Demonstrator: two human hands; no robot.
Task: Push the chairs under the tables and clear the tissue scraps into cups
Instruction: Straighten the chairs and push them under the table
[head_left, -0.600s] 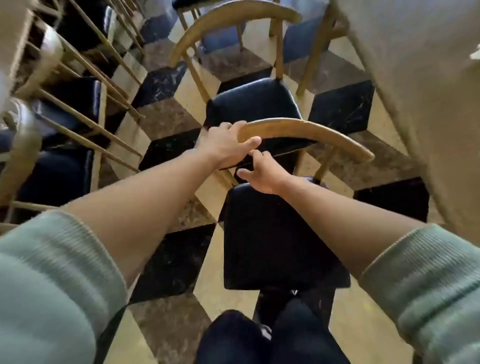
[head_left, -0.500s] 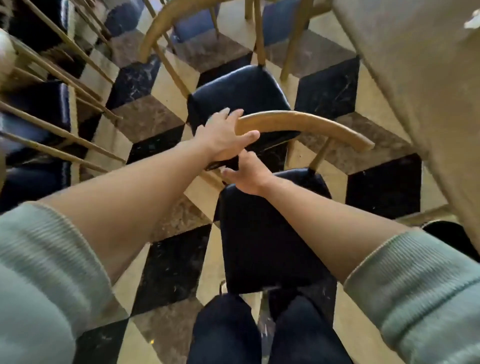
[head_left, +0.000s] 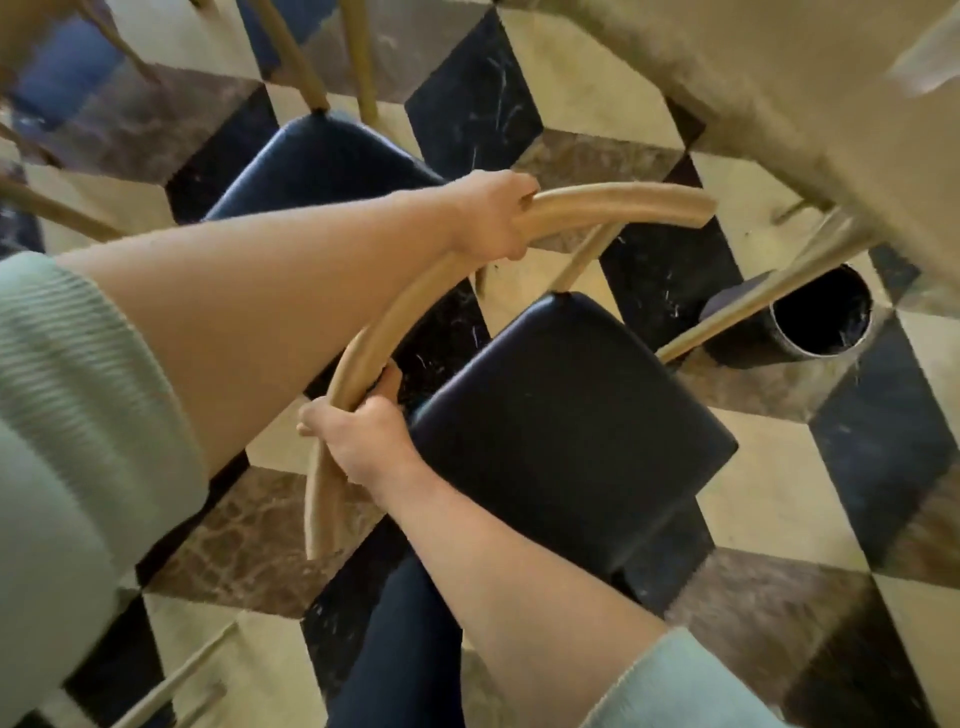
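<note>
Both hands were on the chair (head_left: 566, 436): the left hand (head_left: 491, 218) was wrapped tight around the curved wooden backrest (head_left: 395, 322) up near its bend, fingers curled over the rail, and the right hand (head_left: 363, 441) was clamped on the same rail lower down, toward the rail's 7 o'clock end, thumb hooked round the inside. The chair's black padded seat sat at 3 o'clock from the right hand, just beside it, and at 5 o'clock from the left. A second chair (head_left: 322, 161) with a dark seat stood at 9 o'clock from the left hand, just beyond the forearm. The table (head_left: 810, 104) ran across the frame's 1 o'clock corner, its edge near the gripped chair's front, with a brass-coloured table leg (head_left: 769, 306) slanting under it. One black bin (head_left: 810, 322) stood open-mouthed on the chequered floor (head_left: 769, 499), behind that leg, at 3 o'clock from the left hand. Count: two hands, two dark-seated chairs clearly in view, one table, one bin. More chair legs showed blurred at 11 o'clock.
</note>
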